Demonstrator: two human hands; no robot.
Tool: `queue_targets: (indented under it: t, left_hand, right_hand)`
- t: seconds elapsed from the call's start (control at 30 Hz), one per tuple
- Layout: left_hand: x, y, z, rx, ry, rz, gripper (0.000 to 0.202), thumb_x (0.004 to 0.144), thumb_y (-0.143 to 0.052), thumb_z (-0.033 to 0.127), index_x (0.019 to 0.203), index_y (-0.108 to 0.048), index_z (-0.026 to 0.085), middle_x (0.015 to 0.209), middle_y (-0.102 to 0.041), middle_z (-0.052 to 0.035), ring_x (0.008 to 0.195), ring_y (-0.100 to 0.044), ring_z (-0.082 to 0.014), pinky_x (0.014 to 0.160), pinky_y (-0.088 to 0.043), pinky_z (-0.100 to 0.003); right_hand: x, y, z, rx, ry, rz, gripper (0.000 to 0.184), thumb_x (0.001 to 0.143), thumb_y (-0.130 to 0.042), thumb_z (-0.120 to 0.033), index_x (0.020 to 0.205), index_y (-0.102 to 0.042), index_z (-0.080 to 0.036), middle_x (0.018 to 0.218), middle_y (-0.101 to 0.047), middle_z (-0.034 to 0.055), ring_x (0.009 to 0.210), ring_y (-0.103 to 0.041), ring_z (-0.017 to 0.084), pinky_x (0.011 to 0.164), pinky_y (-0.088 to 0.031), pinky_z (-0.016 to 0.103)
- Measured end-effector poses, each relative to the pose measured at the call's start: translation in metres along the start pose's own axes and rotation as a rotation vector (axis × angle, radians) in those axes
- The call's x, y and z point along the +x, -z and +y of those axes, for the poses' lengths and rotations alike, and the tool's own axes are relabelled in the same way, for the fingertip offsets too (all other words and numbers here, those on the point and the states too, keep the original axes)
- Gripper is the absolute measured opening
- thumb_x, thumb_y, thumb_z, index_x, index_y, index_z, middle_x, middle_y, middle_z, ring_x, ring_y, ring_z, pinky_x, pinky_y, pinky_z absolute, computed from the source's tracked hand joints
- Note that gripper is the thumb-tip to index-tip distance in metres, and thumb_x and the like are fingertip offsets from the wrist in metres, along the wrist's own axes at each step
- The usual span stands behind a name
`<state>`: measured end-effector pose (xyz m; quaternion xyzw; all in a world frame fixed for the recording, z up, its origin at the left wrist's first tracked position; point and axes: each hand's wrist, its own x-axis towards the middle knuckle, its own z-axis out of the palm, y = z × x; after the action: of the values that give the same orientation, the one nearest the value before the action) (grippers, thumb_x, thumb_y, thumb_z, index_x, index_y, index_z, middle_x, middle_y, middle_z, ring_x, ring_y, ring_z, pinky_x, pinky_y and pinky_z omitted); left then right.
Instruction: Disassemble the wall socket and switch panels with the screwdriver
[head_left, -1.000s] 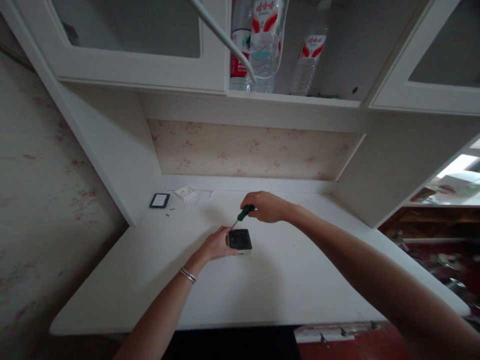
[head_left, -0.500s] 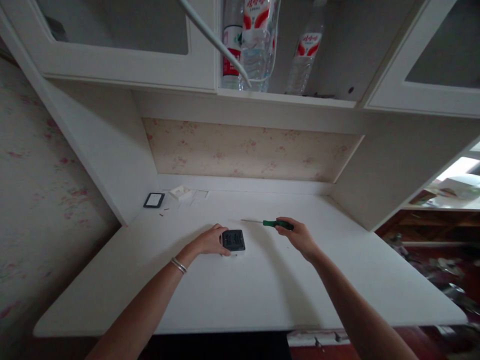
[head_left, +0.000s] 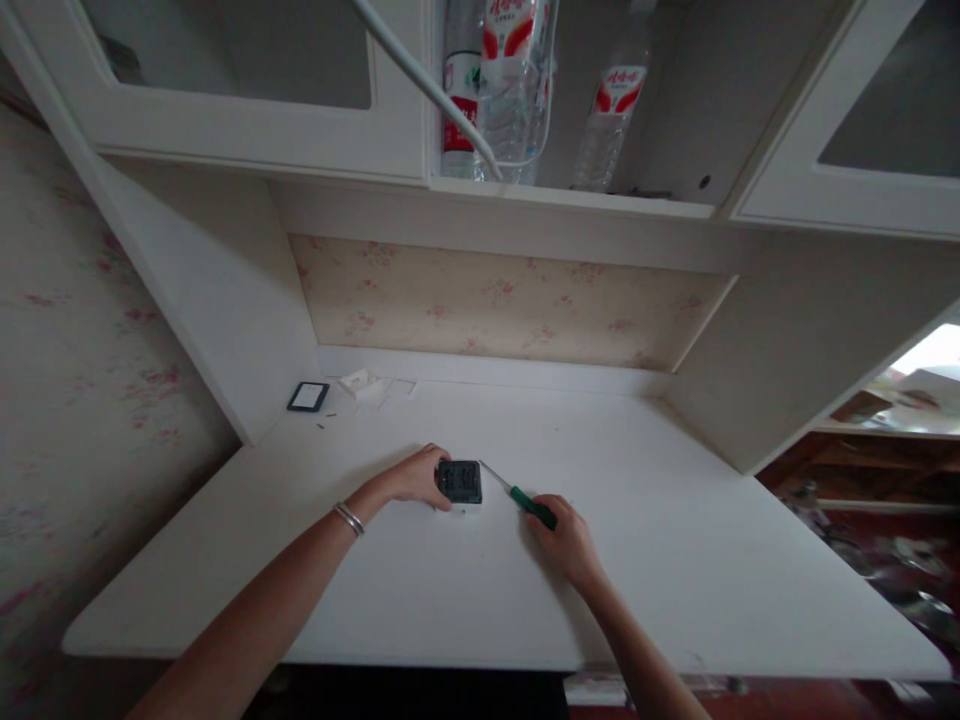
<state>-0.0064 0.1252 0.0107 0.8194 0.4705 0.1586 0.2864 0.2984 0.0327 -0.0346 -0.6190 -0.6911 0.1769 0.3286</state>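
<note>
My left hand (head_left: 421,478) grips the left side of a small square box (head_left: 460,482) with a dark face on top and a white base, resting on the white desk (head_left: 420,590). In my right hand (head_left: 562,535) is a screwdriver (head_left: 534,506) with a green handle. Its thin metal shaft slants up and left, and the tip appears close to the box's upper right corner; whether it touches I cannot tell. My right fingers wrap the back part of the handle.
At the desk's back left lie a dark square frame (head_left: 308,397) with a white middle, a small white piece (head_left: 361,383) and two tiny dark bits (head_left: 331,415). Overhead, a shelf holds clear bottles (head_left: 611,110), and a pale rod (head_left: 420,75) hangs across the upper view.
My right hand has come down and left with the screwdriver, which now slants instead of lying nearly level. My left hand still holds the box in about the same place.
</note>
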Motion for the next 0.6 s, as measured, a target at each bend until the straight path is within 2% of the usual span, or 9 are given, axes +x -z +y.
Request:
queue_targets:
  t: [0.3, 0.43, 0.6]
  left_hand:
    - [-0.002, 0.001, -0.002, -0.033, -0.053, -0.012, 0.071, 0.043, -0.085, 0.042, 0.105, -0.062, 0.017, 0.108, -0.052, -0.0056, 0.097, -0.054, -0.0217, 0.081, -0.046, -0.027]
    - [-0.003, 0.002, -0.003, -0.060, -0.067, -0.015, 0.073, 0.044, -0.086, 0.042, 0.109, -0.063, 0.018, 0.110, -0.052, -0.0059, 0.097, -0.054, -0.0211, 0.083, -0.045, -0.027]
    - [-0.002, 0.005, -0.001, -0.044, -0.069, -0.019, 0.069, 0.043, -0.085, 0.043, 0.104, -0.065, 0.019, 0.105, -0.056, -0.0049, 0.093, -0.055, -0.0213, 0.082, -0.045, -0.028]
  right_hand:
    - [-0.015, -0.010, -0.007, 0.008, 0.035, 0.124, 0.029, 0.085, -0.051, -0.034, 0.108, -0.060, -0.020, 0.109, -0.061, 0.0091, 0.100, -0.059, 0.023, 0.089, -0.047, 0.036]
    - [-0.016, -0.012, -0.006, -0.010, 0.045, 0.138, 0.029, 0.085, -0.050, -0.034, 0.110, -0.059, -0.020, 0.112, -0.060, 0.0091, 0.102, -0.058, 0.024, 0.090, -0.046, 0.037]
    - [-0.017, -0.011, -0.006, -0.009, 0.049, 0.132, 0.030, 0.086, -0.049, -0.034, 0.111, -0.058, -0.020, 0.112, -0.060, 0.0091, 0.104, -0.057, 0.024, 0.091, -0.045, 0.037]
